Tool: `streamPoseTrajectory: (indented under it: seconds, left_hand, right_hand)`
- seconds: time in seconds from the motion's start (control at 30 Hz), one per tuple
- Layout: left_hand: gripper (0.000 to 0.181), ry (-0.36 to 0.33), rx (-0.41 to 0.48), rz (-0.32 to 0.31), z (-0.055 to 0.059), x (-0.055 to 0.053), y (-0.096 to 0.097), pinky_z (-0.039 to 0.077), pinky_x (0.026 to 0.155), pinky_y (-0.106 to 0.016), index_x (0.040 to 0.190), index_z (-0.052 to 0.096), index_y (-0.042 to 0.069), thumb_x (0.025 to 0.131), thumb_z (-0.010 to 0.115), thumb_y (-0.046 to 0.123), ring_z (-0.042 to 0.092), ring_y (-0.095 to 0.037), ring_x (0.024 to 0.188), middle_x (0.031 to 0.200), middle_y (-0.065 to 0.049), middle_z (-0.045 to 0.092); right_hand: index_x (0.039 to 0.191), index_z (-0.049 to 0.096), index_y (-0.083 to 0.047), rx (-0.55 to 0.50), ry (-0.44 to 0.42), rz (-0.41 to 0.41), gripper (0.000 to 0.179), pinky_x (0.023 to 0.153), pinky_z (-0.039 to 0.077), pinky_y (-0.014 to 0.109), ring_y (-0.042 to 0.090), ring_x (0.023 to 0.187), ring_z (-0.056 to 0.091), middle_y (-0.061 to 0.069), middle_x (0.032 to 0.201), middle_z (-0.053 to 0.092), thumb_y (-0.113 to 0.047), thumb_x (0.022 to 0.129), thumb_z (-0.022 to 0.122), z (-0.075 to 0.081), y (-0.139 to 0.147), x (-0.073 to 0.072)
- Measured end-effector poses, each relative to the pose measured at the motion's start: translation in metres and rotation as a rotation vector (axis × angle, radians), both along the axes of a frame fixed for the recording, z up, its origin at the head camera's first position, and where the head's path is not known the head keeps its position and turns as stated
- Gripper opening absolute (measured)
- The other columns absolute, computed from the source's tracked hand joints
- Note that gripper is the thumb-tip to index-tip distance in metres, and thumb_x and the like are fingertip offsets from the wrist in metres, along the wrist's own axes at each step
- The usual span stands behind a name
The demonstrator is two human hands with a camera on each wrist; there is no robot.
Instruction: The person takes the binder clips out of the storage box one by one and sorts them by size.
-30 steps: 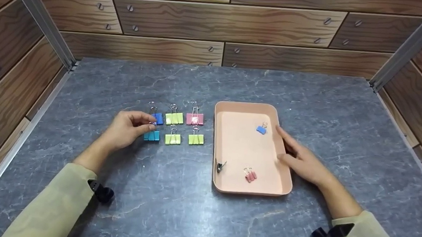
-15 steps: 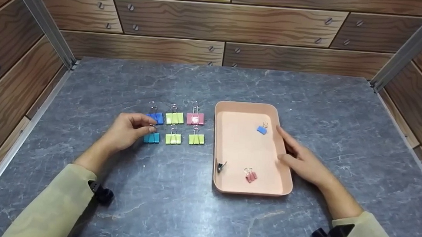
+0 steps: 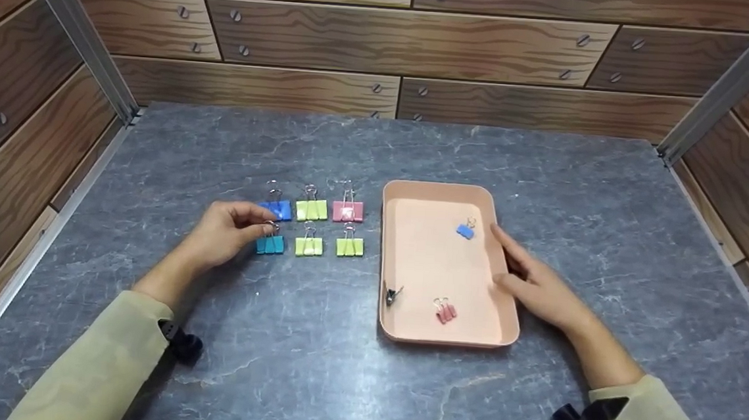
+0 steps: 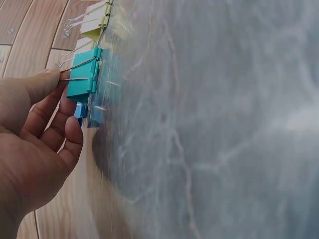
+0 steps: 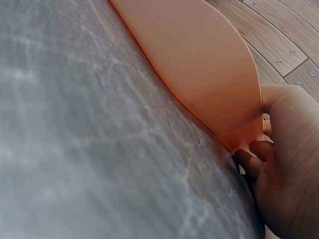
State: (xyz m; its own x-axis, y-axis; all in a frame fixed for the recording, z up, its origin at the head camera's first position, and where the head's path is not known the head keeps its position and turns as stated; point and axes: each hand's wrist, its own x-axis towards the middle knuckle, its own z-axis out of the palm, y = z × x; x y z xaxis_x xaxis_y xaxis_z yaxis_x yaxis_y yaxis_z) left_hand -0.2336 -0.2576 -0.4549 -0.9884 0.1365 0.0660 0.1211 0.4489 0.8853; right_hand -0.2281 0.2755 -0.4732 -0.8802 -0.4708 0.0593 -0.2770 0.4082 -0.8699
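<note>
My left hand (image 3: 231, 229) pinches the wire handles of a teal binder clip (image 4: 83, 74) between thumb and fingers. The clip stands at the near left of two short rows, with a blue binder clip (image 3: 277, 210) just behind it. Beside them are lime-green clips (image 3: 311, 210) and a pink clip (image 3: 348, 212), handles pointing away. On the right, my right hand (image 3: 543, 291) grips the side of a peach tray (image 3: 443, 337), its thumb at the rim and other fingers low against the outer wall in the right wrist view.
Inside the tray lie a small blue clip (image 3: 465, 231), pink clips (image 3: 445, 311) and a black clip (image 3: 391, 297) by the left wall. Wood-patterned panels (image 3: 308, 34) and metal posts (image 3: 77, 31) enclose the grey marbled table (image 3: 310, 377).
My left hand has shifted slightly toward me with the teal clip, uncovering more of the blue clip behind. My right hand and the tray have stayed in place.
</note>
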Motion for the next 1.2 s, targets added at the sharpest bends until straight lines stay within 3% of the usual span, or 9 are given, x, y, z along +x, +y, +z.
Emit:
streamPoseTrajectory:
  seconds: [0.23,0.9,1.2]
  left_hand:
    - [0.017,-0.019,-0.037,0.0,0.001,0.0,0.001,0.052,0.074,-0.021,0.114,0.078,-0.002,0.098,0.075,0.005,0.065,-0.014,0.088,0.104,-0.013,0.078]
    - [0.018,-0.04,-0.045,0.004,0.004,-0.001,0.0,0.052,0.075,-0.021,0.115,0.078,-0.001,0.099,0.074,0.004,0.065,-0.016,0.09,0.105,-0.012,0.078]
    - [0.021,0.008,-0.006,0.023,0.022,0.001,0.003,0.054,0.078,-0.021,0.118,0.076,-0.004,0.1,0.073,0.005,0.066,-0.015,0.092,0.113,-0.018,0.076]
  right_hand:
    - [0.17,0.023,-0.014,-0.017,0.0,0.007,0.077,0.113,0.03,0.011,0.037,0.153,0.031,0.019,0.173,0.022,-0.004,0.104,0.061,-0.001,0.0,-0.001]
    - [0.17,0.024,-0.019,0.01,0.001,-0.004,0.078,0.113,0.03,0.011,0.036,0.153,0.032,0.018,0.173,0.024,-0.007,0.104,0.063,0.0,0.001,0.0]
    - [0.17,0.023,-0.019,-0.001,-0.022,-0.008,0.077,0.113,0.028,0.01,0.033,0.155,0.029,0.015,0.173,0.023,-0.006,0.104,0.062,0.001,-0.001,0.002]
